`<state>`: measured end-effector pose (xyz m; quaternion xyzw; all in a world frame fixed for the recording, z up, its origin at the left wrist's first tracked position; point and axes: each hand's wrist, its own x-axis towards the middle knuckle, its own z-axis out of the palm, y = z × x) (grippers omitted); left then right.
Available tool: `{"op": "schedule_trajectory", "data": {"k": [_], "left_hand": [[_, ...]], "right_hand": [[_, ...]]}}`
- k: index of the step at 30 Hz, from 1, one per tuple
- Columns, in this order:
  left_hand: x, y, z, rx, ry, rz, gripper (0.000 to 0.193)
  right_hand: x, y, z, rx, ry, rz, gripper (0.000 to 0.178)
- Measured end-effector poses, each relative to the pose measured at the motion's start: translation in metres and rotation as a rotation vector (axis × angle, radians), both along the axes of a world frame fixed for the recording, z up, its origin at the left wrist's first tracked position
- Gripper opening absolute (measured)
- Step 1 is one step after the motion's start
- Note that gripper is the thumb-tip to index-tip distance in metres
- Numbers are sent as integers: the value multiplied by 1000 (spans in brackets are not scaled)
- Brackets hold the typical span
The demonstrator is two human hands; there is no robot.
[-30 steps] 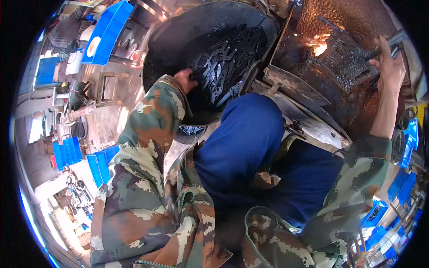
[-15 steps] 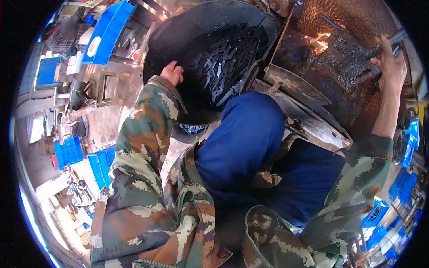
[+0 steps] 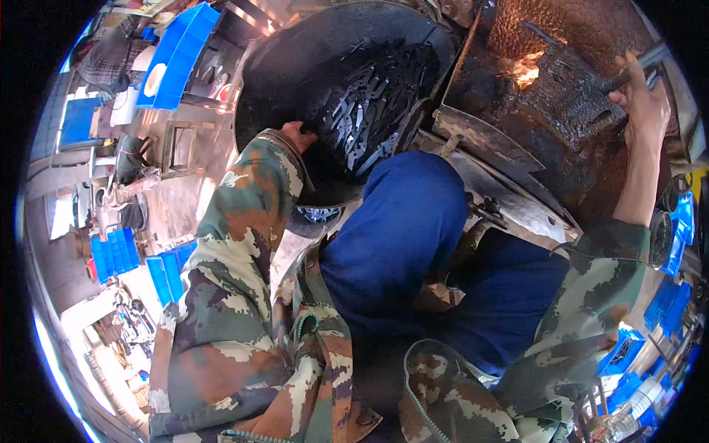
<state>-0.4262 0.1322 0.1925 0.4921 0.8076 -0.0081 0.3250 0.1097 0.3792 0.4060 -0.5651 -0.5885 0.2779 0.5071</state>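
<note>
My left hand point(image 3: 299, 136) is down inside a large round dark basin point(image 3: 288, 55), beside a heap of thin, flat, dark metal strips point(image 3: 369, 111). Shadow hides its fingertips, so I cannot tell whether they hold a strip. At the far right my right hand point(image 3: 646, 100) has its fingers wrapped round a dark metal bar point(image 3: 656, 55). Below that bar lies a dark, oily, rough block point(image 3: 569, 96) on a rusty, wet-looking metal surface point(image 3: 509, 148).
My blue-trousered knee point(image 3: 417, 192) rises against the basin's near edge. A jagged metal plate point(image 3: 487, 136) separates the basin from the rusty surface. Blue crates point(image 3: 177, 55) stand at the left, near another person point(image 3: 107, 59). More blue bins point(image 3: 668, 306) are at the right.
My left hand has moved right and slightly down, deeper into the basin and closer to the metal strips. My right hand stays on the bar, nearly unmoved.
</note>
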Motion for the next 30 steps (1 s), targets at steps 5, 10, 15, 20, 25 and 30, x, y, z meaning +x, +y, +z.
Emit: {"op": "schedule_trajectory", "data": {"k": [5, 10, 15, 20, 25, 30], "left_hand": [[2, 0, -10, 149, -258, 36, 45], [26, 6, 2, 263, -127, 64, 39], [35, 21, 44, 244, -586, 638, 17], [107, 53, 114, 333, -816, 426, 20], [170, 74, 178, 453, -914, 190, 22], [267, 109, 228, 612, -1020, -31, 29]], "right_hand": [[-1, 2, 3, -38, -9, -3, 37], [3, 0, -2, -46, 58, 24, 37], [4, 5, 1, -36, 64, 28, 39], [14, 0, 12, -38, -2, -52, 39], [-20, -12, 10, -16, 36, -35, 39], [-17, -16, 15, 58, 34, -30, 26]]}}
